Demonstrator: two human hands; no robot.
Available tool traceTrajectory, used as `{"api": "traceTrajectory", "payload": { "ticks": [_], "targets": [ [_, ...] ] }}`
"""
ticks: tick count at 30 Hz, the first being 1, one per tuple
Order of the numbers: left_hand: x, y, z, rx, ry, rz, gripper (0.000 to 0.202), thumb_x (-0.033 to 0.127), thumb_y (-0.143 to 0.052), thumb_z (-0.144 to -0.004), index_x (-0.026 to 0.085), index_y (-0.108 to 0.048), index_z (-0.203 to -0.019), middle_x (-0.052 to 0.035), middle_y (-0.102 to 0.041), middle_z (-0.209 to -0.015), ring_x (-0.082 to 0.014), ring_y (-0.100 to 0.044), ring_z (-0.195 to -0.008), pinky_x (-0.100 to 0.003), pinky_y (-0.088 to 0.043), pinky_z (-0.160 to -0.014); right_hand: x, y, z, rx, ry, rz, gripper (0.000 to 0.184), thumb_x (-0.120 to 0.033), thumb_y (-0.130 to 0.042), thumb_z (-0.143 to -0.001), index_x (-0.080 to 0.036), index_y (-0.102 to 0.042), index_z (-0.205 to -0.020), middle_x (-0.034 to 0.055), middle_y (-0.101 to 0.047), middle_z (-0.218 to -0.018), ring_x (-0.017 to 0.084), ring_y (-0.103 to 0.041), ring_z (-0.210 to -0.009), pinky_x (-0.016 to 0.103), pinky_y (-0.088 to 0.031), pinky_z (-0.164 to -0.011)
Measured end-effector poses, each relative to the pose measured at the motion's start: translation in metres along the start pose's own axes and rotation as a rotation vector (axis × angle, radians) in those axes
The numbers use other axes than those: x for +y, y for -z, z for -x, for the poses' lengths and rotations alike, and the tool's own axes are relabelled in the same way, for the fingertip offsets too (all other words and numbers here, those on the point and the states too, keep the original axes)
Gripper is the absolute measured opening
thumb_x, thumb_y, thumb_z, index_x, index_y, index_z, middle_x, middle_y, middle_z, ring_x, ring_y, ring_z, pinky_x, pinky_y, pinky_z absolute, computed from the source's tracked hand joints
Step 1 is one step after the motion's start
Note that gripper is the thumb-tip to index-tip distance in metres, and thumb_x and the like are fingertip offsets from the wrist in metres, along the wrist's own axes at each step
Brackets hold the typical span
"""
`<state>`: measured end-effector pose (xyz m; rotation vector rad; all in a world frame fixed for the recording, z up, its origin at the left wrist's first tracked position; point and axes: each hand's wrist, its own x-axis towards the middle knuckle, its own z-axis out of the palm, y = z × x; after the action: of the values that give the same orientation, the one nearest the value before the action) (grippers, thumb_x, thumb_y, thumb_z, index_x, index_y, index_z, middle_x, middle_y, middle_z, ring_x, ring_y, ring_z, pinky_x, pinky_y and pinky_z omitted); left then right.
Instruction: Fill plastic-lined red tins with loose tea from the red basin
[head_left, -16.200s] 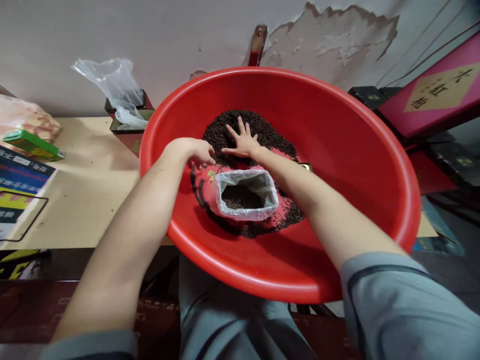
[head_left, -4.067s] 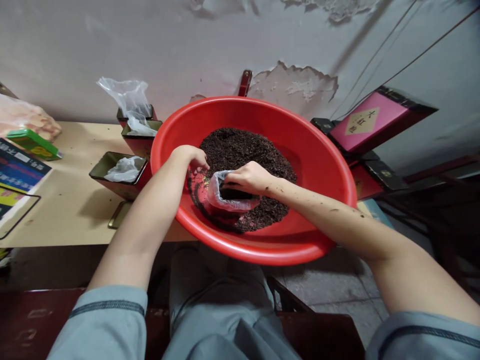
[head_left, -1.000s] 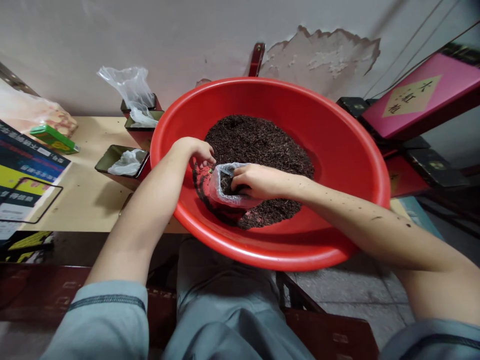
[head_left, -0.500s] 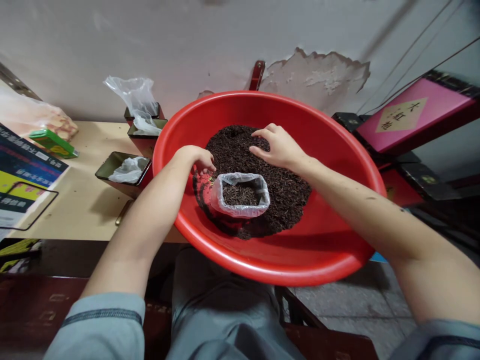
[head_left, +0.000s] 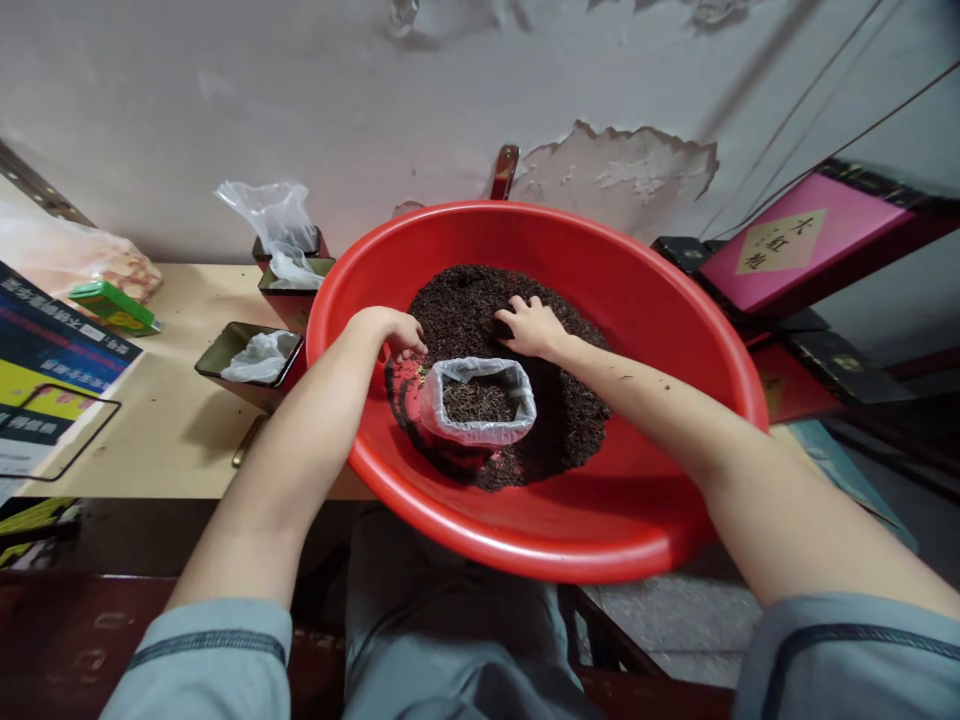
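Observation:
A large red plastic basin (head_left: 525,548) holds a heap of dark dried tea leaves (head_left: 457,300). Standing in the leaves is a small tin lined with a clear plastic bag (head_left: 486,432), part filled with the same leaves. My right hand (head_left: 531,326) lies palm down on the heap behind the tin, fingers spread and tips in the leaves. Just left of the tin, my left hand (head_left: 406,336) hangs over the basin with loosely bent, parted fingers. Nothing shows in it, and its thumb is hidden.
Open tins with plastic liners, one nearer (head_left: 247,358) and others behind, stand left of the basin on the wooden table (head_left: 176,410). A green box (head_left: 114,306) and a printed carton (head_left: 52,370) lie further left. Pink tea boxes (head_left: 795,240) are stacked at right, against the wall.
My right hand has come down from above the heap onto the leaves, fingertips now in them. My left hand stays beside the tin. The whole view has shifted slightly.

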<state>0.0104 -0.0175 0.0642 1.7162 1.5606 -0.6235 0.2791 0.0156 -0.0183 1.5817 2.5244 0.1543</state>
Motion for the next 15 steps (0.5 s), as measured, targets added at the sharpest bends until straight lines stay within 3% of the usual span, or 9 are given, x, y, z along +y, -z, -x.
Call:
{"api": "traceTrajectory", "payload": {
  "ticks": [4,10,15],
  "targets": [
    [0.001,-0.001,0.003,-0.009,0.001,-0.002,0.069,0.033,-0.053,-0.111,0.011,-0.036,-0.174,-0.0239,-0.062,-0.161,-0.0304,-0.07,-0.138,-0.03,-0.065,-0.094,0.003,0.008,0.0,0.012,0.054,0.023,0.055,-0.024,-0.064,-0.098,-0.023,-0.064,-0.153,0.0208,-0.058,-0.154,0.041,-0.061,-0.132,0.049,-0.056,-0.101],
    [-0.001,-0.001,0.001,0.0,0.009,-0.017,0.065,0.034,-0.052,-0.11,0.011,-0.044,-0.17,-0.0241,-0.065,-0.158,-0.0316,-0.07,-0.138,-0.03,-0.066,-0.093,0.015,0.018,0.002,0.108,0.047,-0.073,0.05,-0.032,-0.061,-0.1,-0.025,-0.067,-0.149,0.0166,-0.065,-0.146,0.034,-0.07,-0.117,0.043,-0.055,-0.096],
    [-0.004,-0.002,-0.002,-0.005,0.001,-0.002,0.064,0.035,-0.054,-0.108,0.013,-0.049,-0.168,-0.0228,-0.067,-0.156,-0.0321,-0.071,-0.136,-0.031,-0.066,-0.092,0.024,0.035,0.01,0.245,0.047,-0.219,0.043,-0.033,-0.065,-0.096,-0.026,-0.075,-0.137,0.0139,-0.072,-0.135,0.033,-0.071,-0.116,0.044,-0.055,-0.097]
  ]
}}
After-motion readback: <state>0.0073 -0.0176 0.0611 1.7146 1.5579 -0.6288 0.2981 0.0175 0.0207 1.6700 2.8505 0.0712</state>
